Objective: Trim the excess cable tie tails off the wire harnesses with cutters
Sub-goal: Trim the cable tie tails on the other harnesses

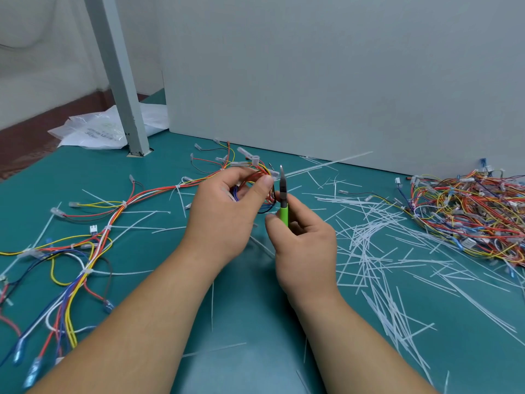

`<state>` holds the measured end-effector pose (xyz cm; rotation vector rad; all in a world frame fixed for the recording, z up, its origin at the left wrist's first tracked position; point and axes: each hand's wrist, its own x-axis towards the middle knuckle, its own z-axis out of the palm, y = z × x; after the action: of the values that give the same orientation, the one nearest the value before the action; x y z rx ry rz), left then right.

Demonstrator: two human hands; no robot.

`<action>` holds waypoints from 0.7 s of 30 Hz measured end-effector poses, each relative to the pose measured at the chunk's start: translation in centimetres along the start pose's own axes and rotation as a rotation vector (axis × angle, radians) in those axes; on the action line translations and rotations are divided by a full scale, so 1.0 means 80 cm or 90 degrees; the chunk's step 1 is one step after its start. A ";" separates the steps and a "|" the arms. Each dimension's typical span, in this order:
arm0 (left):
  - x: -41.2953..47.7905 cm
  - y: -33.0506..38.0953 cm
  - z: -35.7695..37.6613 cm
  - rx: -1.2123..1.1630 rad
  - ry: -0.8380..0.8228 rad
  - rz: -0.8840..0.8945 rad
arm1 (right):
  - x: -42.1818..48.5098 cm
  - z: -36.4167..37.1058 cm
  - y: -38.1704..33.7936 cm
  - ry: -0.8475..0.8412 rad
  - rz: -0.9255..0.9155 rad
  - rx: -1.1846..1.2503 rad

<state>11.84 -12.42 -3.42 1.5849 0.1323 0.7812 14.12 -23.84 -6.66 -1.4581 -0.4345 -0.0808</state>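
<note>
Left grip (224, 211): clutches wire harness (124, 206) | right grip (304, 245): holds cutters (283, 200) | plastic bag (93, 132): contents unclear

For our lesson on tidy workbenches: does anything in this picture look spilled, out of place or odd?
Yes. Cut cable tie tails lie scattered loose over the green mat, thickest on the right beside the heap of wire harnesses. A crumpled plastic bag lies behind the grey post. Nothing looks damaged.

- Teal table mat (250, 308) spreads across the view.
- Grey post (119, 81) stands on its far left corner.
- Crumpled white plastic bags (93, 132) lie behind the post.
- Pale grey panel (341, 81) rises along the back.
</note>
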 end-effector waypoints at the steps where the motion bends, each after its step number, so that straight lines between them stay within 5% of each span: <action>1: 0.000 0.000 0.000 -0.016 -0.004 -0.037 | 0.000 0.000 0.000 0.000 0.000 0.007; 7: -0.002 0.004 -0.002 -0.137 -0.073 -0.214 | 0.004 -0.001 0.006 0.026 -0.001 -0.013; 21: 0.000 0.006 -0.002 -0.219 -0.046 -0.218 | 0.000 0.002 0.000 0.024 -0.040 -0.088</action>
<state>11.59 -12.40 -3.01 1.2201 0.2001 0.4498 14.07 -23.72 -6.70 -1.5756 -0.4513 -0.1918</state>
